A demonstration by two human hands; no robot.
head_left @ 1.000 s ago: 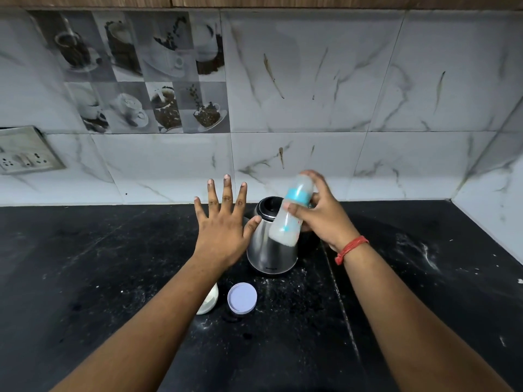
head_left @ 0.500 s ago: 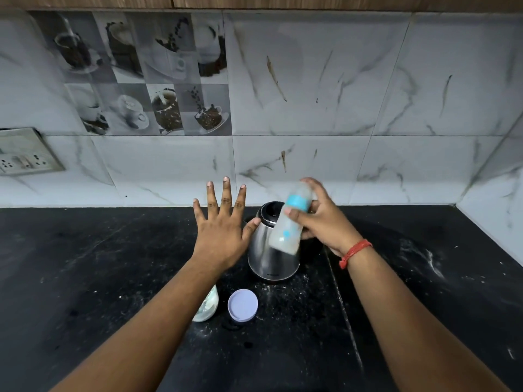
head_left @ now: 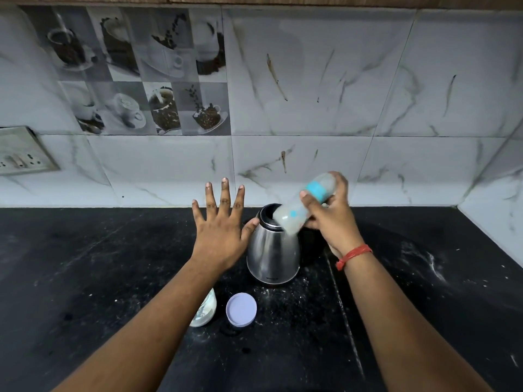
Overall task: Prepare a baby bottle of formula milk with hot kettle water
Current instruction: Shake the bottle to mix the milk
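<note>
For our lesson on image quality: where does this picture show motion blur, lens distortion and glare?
Head view: the baby bottle in the right hand is smeared by motion; the countertop back edge bows from the wide lens; the kettle carries soft reflections.

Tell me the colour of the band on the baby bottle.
Turquoise blue band, seen in the head view.

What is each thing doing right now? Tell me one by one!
Left hand: open, fingers spread, holding nothing.
Right hand: gripping the bottle.
Clear baby bottle with blue ring: capped, tilted, blurred, milky inside.
Shiny steel kettle: upright on the black counter.
Round lilac lid: lying on the counter.
</note>
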